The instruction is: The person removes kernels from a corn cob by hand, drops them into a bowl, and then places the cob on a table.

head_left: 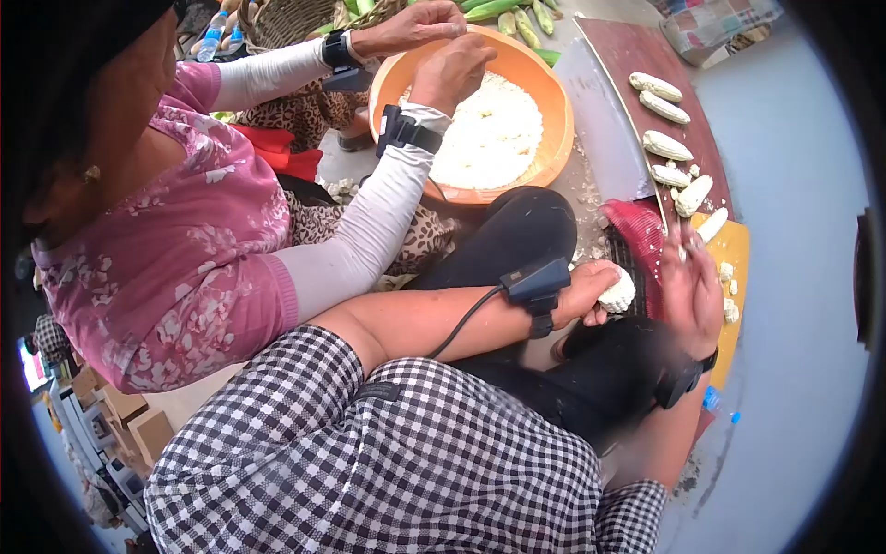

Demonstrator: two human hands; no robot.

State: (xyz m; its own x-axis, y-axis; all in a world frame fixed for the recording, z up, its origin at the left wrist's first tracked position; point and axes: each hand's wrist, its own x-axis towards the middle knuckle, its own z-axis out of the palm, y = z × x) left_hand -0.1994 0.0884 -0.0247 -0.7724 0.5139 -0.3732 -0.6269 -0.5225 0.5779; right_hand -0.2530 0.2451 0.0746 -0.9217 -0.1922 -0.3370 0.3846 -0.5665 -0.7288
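Corn cob (616, 292): a pale, stripped cob, held low at centre, just beside a red grater (637, 245) over the person's dark trouser knee.
Left hand (591, 291): fingers curled tight around the cob; a black wrist device with a cable sits just behind it.
Right hand (690, 286): blurred, fingers spread and holding nothing, just right of the cob and above the grater.
Board (637, 46): dark red, carrying several more cobs (666, 145) in a row.
Yellow tray (734, 249): beside the grater, scattered with white bits.
Orange bowl (554, 83): holds white grated corn (494, 134); a co-worker in a pink floral top has both hands at its rim.
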